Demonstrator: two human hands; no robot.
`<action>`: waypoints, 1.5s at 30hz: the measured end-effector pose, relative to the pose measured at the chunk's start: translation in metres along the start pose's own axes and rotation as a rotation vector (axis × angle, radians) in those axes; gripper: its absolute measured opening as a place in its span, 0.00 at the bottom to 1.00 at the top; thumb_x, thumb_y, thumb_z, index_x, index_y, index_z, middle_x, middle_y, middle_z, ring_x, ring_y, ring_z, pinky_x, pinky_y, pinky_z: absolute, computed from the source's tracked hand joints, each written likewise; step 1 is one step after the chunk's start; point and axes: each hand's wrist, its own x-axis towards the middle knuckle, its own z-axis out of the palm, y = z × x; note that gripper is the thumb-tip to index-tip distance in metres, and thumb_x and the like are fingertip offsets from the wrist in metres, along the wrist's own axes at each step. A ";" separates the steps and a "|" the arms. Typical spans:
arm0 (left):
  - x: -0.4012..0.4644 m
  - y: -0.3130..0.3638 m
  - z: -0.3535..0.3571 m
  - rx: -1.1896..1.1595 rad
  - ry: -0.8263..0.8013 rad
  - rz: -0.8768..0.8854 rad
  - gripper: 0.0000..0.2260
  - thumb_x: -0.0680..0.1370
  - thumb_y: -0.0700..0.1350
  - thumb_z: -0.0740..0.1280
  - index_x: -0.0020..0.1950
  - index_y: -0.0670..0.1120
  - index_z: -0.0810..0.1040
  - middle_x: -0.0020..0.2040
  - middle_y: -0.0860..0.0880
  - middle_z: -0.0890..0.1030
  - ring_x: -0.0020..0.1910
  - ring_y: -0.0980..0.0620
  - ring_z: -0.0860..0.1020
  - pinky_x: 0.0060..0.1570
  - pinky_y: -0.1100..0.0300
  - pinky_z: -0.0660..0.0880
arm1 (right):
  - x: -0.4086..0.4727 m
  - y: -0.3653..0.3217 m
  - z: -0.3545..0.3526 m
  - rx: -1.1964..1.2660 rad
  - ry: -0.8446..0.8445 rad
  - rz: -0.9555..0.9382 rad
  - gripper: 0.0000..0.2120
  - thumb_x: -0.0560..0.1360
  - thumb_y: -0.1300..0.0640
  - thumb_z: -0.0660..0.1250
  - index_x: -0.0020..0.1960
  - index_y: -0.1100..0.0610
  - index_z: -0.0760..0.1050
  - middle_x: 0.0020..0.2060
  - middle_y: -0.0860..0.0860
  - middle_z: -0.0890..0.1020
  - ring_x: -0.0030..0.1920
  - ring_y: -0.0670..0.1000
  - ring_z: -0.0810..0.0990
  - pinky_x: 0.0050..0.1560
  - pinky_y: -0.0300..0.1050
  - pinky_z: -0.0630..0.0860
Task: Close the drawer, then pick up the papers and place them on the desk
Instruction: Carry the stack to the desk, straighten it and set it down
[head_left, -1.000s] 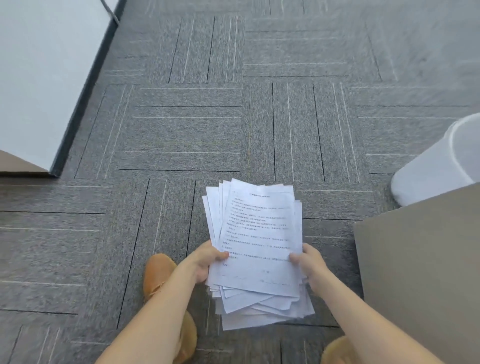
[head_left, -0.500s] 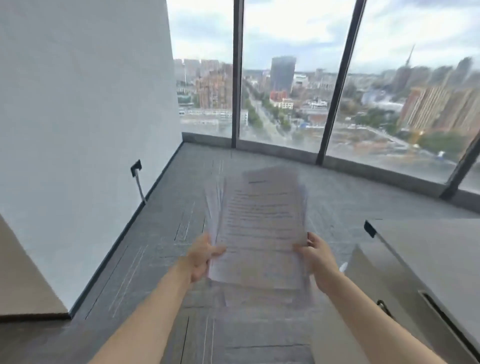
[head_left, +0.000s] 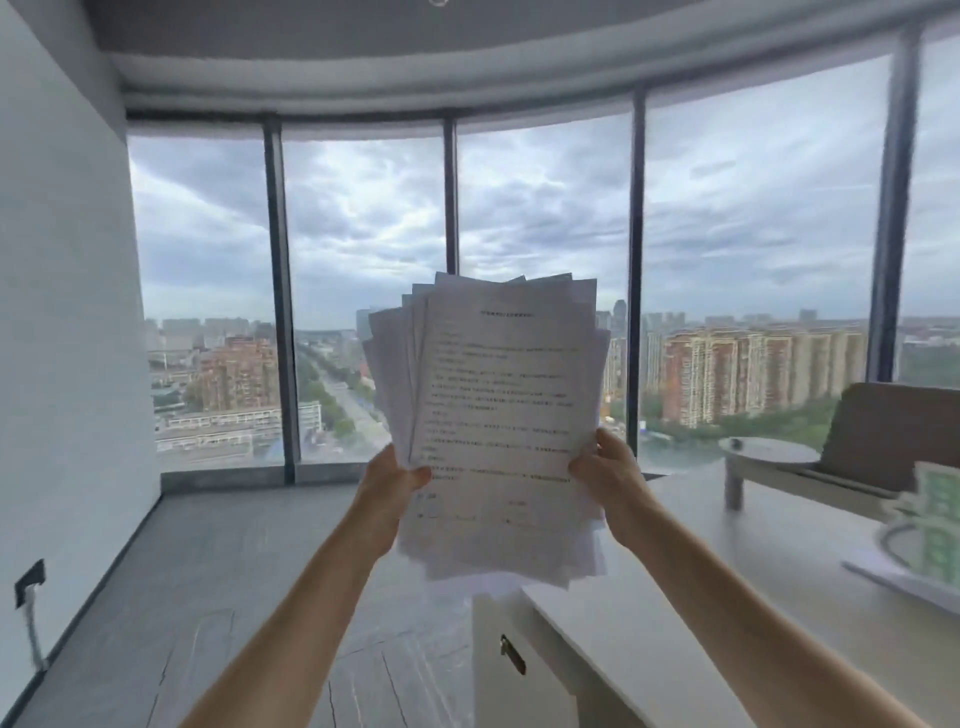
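1. I hold the papers (head_left: 498, 415) upright in mid-air, left hand (head_left: 390, 480) and right hand (head_left: 609, 480) each pinching a lower side edge.
2. The tabletop (head_left: 727, 561) lies low to my right, nearer the right hand.

Both bare forearms are extending forward and upward, converging toward the centre. The left hand (head_left: 390, 483) is closing its grip with the thumb in front and fingers hidden behind; the right hand (head_left: 608, 475) is mirroring it, thumb forward, at about equal height.
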 end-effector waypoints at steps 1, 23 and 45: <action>-0.005 0.006 0.017 -0.005 -0.015 0.016 0.18 0.74 0.31 0.67 0.59 0.49 0.77 0.55 0.45 0.83 0.56 0.43 0.81 0.60 0.45 0.77 | -0.006 -0.006 -0.017 -0.018 0.033 -0.002 0.18 0.67 0.73 0.58 0.50 0.57 0.77 0.50 0.60 0.83 0.48 0.60 0.82 0.43 0.49 0.78; -0.069 -0.002 0.332 -0.132 -0.551 -0.008 0.22 0.71 0.28 0.64 0.62 0.47 0.76 0.55 0.44 0.83 0.53 0.43 0.81 0.54 0.47 0.78 | -0.103 0.010 -0.308 -0.287 0.713 0.114 0.22 0.70 0.73 0.55 0.51 0.51 0.77 0.48 0.52 0.83 0.49 0.54 0.80 0.50 0.53 0.80; -0.171 -0.039 0.419 -0.292 -0.838 0.002 0.20 0.73 0.30 0.64 0.53 0.54 0.80 0.49 0.48 0.85 0.48 0.47 0.84 0.42 0.55 0.81 | -0.221 0.053 -0.372 -0.157 0.830 0.124 0.23 0.73 0.71 0.61 0.63 0.52 0.69 0.51 0.48 0.78 0.51 0.50 0.81 0.48 0.50 0.81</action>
